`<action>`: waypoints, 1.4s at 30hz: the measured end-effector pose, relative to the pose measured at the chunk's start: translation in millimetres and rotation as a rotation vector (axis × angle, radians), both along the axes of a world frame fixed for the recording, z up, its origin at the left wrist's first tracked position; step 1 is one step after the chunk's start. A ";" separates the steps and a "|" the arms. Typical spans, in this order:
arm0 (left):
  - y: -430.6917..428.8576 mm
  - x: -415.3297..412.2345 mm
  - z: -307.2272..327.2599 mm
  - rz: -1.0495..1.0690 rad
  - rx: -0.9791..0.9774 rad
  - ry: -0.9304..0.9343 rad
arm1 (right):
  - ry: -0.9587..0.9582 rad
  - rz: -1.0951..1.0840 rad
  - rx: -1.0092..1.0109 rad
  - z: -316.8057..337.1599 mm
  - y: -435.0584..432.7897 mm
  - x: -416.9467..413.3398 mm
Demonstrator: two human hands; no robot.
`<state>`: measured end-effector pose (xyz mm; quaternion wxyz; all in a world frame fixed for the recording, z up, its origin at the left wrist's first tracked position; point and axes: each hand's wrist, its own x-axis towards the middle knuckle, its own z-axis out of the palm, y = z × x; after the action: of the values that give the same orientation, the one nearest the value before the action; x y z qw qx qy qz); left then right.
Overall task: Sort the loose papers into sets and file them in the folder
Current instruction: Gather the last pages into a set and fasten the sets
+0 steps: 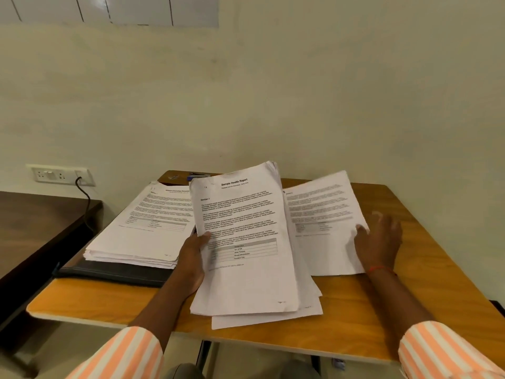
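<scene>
My left hand (pixel 192 258) grips the left edge of a thick stack of printed papers (pixel 246 242), thumb on the top sheet headed "Sample Health Report"; the stack is tilted up over the table. My right hand (pixel 379 242) holds a single printed sheet (pixel 325 214) at its right edge, thumb on top, just right of the stack. A second pile of papers (pixel 142 228) lies at the left on a dark folder (pixel 114 272).
The wooden table (pixel 410 310) stands against a pale wall. Small items, one blue (pixel 198 176), lie at its far edge. A dark desk (pixel 35 228) is at the left, under a wall socket with a black cable (pixel 82 187).
</scene>
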<state>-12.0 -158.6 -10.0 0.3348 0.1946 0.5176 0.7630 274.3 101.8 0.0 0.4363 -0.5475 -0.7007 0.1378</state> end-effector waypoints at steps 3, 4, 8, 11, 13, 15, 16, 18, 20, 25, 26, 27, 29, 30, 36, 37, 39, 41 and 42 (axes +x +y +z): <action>-2.7 -1.2 1.2 -0.038 -0.022 0.029 | 0.099 0.378 -0.033 15.1 -40.1 -29.6; -3.8 -0.9 1.9 -0.064 -0.041 0.073 | 0.202 0.553 -0.212 21.6 -59.8 -40.9; -7.0 1.6 1.5 -0.084 -0.110 0.161 | 0.463 0.905 -0.655 23.4 -102.1 -70.7; -8.4 1.9 3.6 -0.097 -0.081 0.089 | 0.528 0.830 -0.568 9.1 -100.7 -75.4; -10.1 0.7 5.1 -0.103 -0.070 0.007 | 0.548 0.805 -0.564 0.3 -99.8 -74.4; -10.6 -0.8 5.1 -0.112 -0.066 -0.023 | 0.572 0.804 -0.596 -6.1 -101.4 -72.2; -10.8 -0.6 4.6 -0.124 -0.055 -0.025 | 0.578 0.795 -0.597 -7.9 -102.2 -70.5; -12.2 0.2 5.0 -0.130 -0.037 -0.013 | 0.580 0.778 -0.566 -9.2 -103.4 -69.3; -12.6 1.9 7.7 -0.101 -0.051 -0.002 | 0.594 0.762 -0.557 -7.4 -104.3 -67.5; -10.1 -0.1 7.1 -0.057 -0.054 -0.019 | 0.680 0.723 -0.596 -3.5 -103.4 -65.9; -9.5 -1.1 6.4 -0.053 -0.047 -0.017 | 0.689 0.699 -0.595 -3.6 -102.2 -66.1; -9.0 -1.5 6.1 -0.049 -0.045 -0.011 | 0.697 0.671 -0.590 -4.4 -100.8 -66.2; -9.2 -0.8 6.6 -0.047 -0.033 0.004 | 0.714 0.609 -0.576 -6.7 -96.8 -66.0; -8.6 -0.2 7.1 -0.048 -0.027 0.010 | 0.723 0.585 -0.570 -8.6 -94.0 -65.5; -10.1 0.7 8.0 -0.043 -0.039 0.046 | 0.750 0.553 -0.550 -14.6 -88.3 -63.5; -10.2 0.7 8.2 -0.048 -0.034 0.046 | 0.747 0.569 -0.546 -14.4 -88.9 -63.3; -10.1 0.9 6.3 -0.074 -0.023 0.052 | 0.733 0.646 -0.565 -13.9 -90.1 -63.8; -9.8 0.9 3.3 -0.110 -0.050 0.079 | 0.665 0.744 -0.602 -12.8 -93.5 -65.6; -9.1 1.6 3.0 -0.124 -0.075 0.095 | 0.598 0.762 -0.593 -12.0 -95.3 -67.4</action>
<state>-10.4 -167.7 -7.0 0.3636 0.2496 0.5480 0.7107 206.9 6.5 -12.0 0.3626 -0.2921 -0.6262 0.6253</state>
